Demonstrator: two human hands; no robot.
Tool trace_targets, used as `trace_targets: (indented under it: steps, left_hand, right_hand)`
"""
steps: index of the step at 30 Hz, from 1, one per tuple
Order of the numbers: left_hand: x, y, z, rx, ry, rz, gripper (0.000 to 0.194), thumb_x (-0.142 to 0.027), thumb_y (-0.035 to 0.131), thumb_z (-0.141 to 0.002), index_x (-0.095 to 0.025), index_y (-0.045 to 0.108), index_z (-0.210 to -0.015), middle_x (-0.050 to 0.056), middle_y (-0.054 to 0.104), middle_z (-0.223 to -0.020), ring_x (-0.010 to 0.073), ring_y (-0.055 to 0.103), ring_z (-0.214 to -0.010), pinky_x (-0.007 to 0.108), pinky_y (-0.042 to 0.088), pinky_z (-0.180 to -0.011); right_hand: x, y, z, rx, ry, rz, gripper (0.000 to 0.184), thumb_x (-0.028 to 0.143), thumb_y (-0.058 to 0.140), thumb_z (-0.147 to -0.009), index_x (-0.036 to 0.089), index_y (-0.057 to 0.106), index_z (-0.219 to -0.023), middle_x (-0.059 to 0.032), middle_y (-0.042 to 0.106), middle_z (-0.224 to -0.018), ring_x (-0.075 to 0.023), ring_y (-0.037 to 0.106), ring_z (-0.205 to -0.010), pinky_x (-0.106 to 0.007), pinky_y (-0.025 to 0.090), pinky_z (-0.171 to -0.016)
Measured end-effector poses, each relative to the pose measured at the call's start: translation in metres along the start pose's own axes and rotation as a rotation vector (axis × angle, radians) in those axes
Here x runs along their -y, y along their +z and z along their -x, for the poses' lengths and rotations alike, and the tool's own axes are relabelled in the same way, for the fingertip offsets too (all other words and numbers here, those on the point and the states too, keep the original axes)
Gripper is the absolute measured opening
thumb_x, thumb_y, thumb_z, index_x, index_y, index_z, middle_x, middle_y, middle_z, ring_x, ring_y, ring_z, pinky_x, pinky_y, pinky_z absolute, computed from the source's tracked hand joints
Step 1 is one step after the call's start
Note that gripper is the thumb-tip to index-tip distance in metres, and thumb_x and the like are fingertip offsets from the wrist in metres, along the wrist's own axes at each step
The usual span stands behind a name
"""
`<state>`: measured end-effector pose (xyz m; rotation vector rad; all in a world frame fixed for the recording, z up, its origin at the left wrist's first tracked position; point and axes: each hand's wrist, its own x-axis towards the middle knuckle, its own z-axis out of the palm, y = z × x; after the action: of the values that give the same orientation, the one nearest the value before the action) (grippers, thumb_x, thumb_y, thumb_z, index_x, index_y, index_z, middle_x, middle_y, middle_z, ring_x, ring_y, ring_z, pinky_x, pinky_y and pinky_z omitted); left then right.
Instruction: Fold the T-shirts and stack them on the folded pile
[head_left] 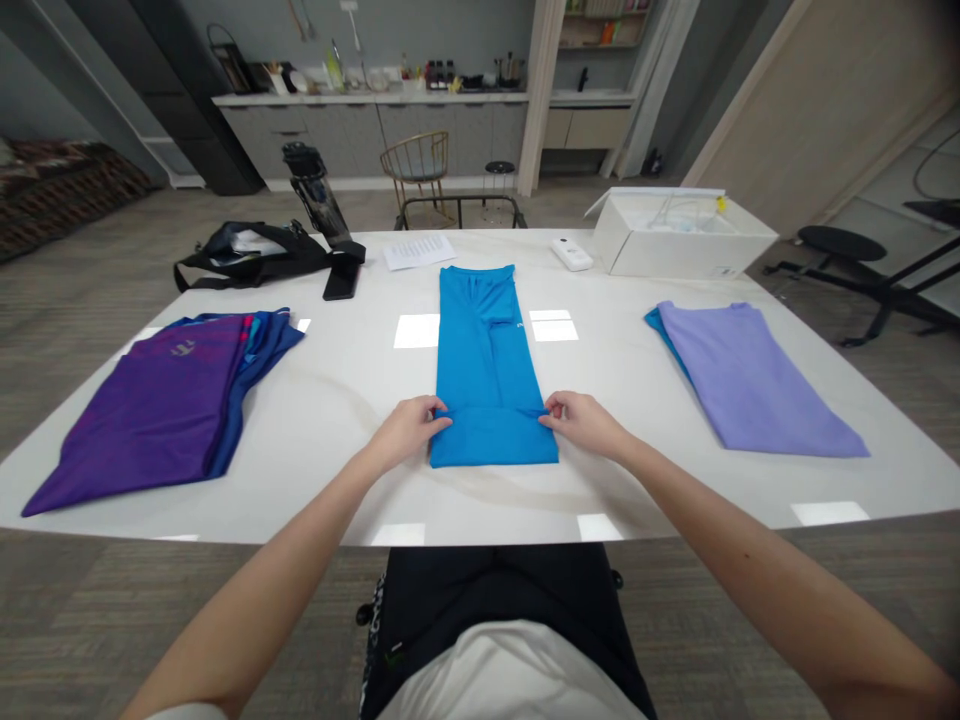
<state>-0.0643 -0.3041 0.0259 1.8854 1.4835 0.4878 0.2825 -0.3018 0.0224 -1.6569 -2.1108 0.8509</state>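
Observation:
A bright blue garment [487, 350] lies lengthwise on the white table in front of me, folded into a long narrow strip. Its near end is turned up into a flat band, and a small white logo shows near its right edge. My left hand [409, 428] pinches the left corner of that band between thumb and fingers. At the opposite corner, my right hand [585, 420] grips the band's edge the same way. Both hands are closed on the cloth, level with each other.
Folded purple and dark blue clothes [157, 400] lie at left; a folded lavender garment [757, 380] over blue cloth lies at right. Along the back are a black bag [255, 250], bottle [319, 195], phone [343, 277], paper [420, 252], white device [571, 254] and white box [675, 250].

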Motion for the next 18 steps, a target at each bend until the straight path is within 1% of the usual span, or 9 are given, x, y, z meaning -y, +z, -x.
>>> trace_targets:
  steps: [2, 4, 8, 12, 16, 18]
  left_hand:
    - [-0.002, -0.003, -0.002, 0.011, 0.058, 0.025, 0.025, -0.044, 0.062, -0.091, -0.022, 0.072, -0.099, 0.000, 0.066, -0.081, 0.0182, 0.061, -0.076, 0.029, 0.046, -0.072]
    - [-0.004, -0.008, -0.006, 0.008, 0.107, 0.033, 0.024, -0.042, 0.061, -0.092, -0.023, 0.071, -0.100, 0.000, 0.068, -0.089, 0.0179, 0.061, -0.081, 0.029, 0.048, -0.077]
    - [-0.006, -0.020, -0.023, -0.043, 0.166, 0.043, 0.023, -0.041, 0.059, -0.093, -0.023, 0.072, -0.100, 0.002, 0.071, -0.098, 0.0184, 0.061, -0.086, 0.031, 0.049, -0.082]
    - [-0.003, -0.031, -0.058, -0.091, 0.206, 0.063, 0.026, -0.044, 0.060, -0.092, -0.024, 0.074, -0.102, 0.003, 0.073, -0.104, 0.0200, 0.063, -0.089, 0.034, 0.050, -0.086]
    - [-0.002, -0.041, -0.102, -0.115, 0.257, 0.128, 0.027, -0.046, 0.063, -0.090, -0.025, 0.076, -0.101, 0.003, 0.074, -0.106, 0.0206, 0.063, -0.091, 0.033, 0.050, -0.083]
    - [-0.002, -0.048, -0.123, -0.145, 0.257, 0.183, 0.027, -0.046, 0.066, -0.087, -0.024, 0.076, -0.099, 0.004, 0.074, -0.104, 0.0208, 0.064, -0.092, 0.033, 0.049, -0.082]
  right_hand:
    - [0.003, -0.003, -0.001, -0.005, -0.039, -0.072, 0.019, 0.040, 0.065, -0.088, 0.022, 0.067, -0.091, -0.0001, 0.068, -0.080, -0.0160, 0.057, -0.068, -0.029, 0.042, -0.066]
    - [0.006, -0.009, -0.004, -0.041, -0.069, -0.113, 0.021, 0.042, 0.063, -0.089, 0.022, 0.066, -0.090, 0.0005, 0.066, -0.078, -0.0155, 0.054, -0.066, -0.029, 0.041, -0.064]
    - [0.008, -0.019, -0.016, -0.112, -0.066, -0.148, 0.023, 0.045, 0.061, -0.089, 0.022, 0.063, -0.089, 0.0009, 0.064, -0.074, -0.0158, 0.053, -0.065, -0.029, 0.041, -0.063]
    - [0.004, -0.025, -0.042, -0.165, -0.058, -0.207, 0.026, 0.049, 0.062, -0.088, 0.023, 0.062, -0.091, 0.0006, 0.063, -0.074, -0.0170, 0.054, -0.066, -0.030, 0.042, -0.063]
    - [0.001, -0.031, -0.078, -0.245, -0.057, -0.256, 0.026, 0.049, 0.065, -0.085, 0.023, 0.060, -0.088, 0.0010, 0.062, -0.074, -0.0172, 0.054, -0.066, -0.031, 0.042, -0.064]
    - [0.000, -0.037, -0.099, -0.282, -0.077, -0.291, 0.027, 0.049, 0.066, -0.084, 0.023, 0.060, -0.089, 0.0008, 0.063, -0.076, -0.0168, 0.054, -0.066, -0.031, 0.043, -0.064]
